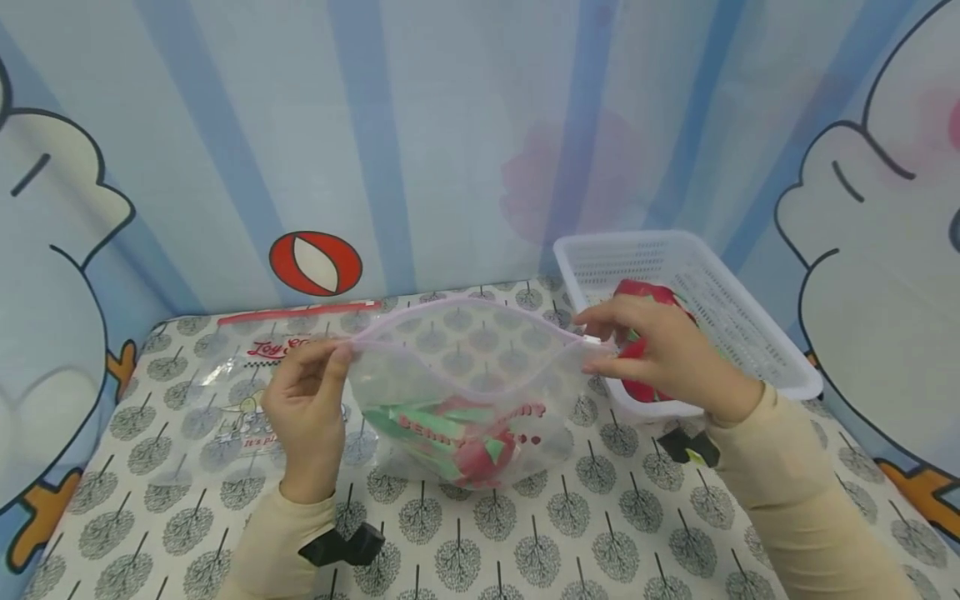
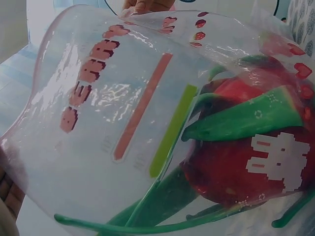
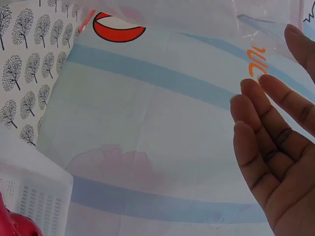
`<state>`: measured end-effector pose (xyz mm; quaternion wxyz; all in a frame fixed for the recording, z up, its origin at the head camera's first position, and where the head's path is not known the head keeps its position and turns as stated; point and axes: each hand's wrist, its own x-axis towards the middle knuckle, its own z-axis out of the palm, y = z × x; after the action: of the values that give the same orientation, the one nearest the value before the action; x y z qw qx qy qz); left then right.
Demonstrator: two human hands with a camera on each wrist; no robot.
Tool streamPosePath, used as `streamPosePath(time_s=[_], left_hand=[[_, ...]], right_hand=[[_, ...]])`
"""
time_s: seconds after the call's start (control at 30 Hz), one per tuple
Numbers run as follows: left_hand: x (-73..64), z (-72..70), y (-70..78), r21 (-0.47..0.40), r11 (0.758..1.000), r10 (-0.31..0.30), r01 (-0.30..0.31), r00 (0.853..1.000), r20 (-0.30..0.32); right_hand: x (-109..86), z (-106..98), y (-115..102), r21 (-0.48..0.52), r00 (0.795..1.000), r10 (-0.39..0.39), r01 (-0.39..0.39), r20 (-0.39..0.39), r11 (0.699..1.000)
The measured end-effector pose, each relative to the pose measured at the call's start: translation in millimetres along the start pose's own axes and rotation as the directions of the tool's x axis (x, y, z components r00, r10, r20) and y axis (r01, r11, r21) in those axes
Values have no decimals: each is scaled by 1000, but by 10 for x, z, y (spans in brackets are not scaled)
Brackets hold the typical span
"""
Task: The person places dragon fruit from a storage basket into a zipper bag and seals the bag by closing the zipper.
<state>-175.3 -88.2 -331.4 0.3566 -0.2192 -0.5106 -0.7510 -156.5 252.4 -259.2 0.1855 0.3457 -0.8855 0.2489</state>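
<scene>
A clear slider bag [image 1: 457,375] with a lilac rim and red lettering gapes at the top. Inside lies a red dragon fruit [image 2: 226,172] with long green scales. My left hand [image 1: 309,408] pinches the bag's left top corner between thumb and fingers. At the opposite corner, my right hand [image 1: 660,354] is beside the white slider [image 1: 592,339], thumb and forefinger apart on either side of it. In the right wrist view, the fingers of that hand are loosely bent, with a gap between thumb and forefinger.
A white perforated basket [image 1: 780,367] stands at the back right, holding red things [image 1: 637,387] with some green, partly behind my right hand. Another clear bag [image 1: 217,417] with a red slider strip [image 1: 300,312] lies flat at left. A printed curtain [image 1: 465,150] hangs behind the tree-patterned cloth [image 1: 457,550].
</scene>
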Motion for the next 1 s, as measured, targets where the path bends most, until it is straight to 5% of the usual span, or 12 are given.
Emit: streamPosePath(time_s=[0.33, 0.63, 1.0], left_hand=[[3, 22, -4, 35, 999, -3, 3, 1000, -13], [8, 34, -16, 37, 999, 4, -3, 1000, -21], [2, 43, -13, 24, 1000, -11, 12, 1000, -24]], right_hand=[[-28, -118, 77, -52, 979, 113, -105, 168, 993], [-83, -174, 213, -63, 957, 205, -196, 208, 979], [-289, -183, 579, -113, 898, 368, -351, 240, 930]])
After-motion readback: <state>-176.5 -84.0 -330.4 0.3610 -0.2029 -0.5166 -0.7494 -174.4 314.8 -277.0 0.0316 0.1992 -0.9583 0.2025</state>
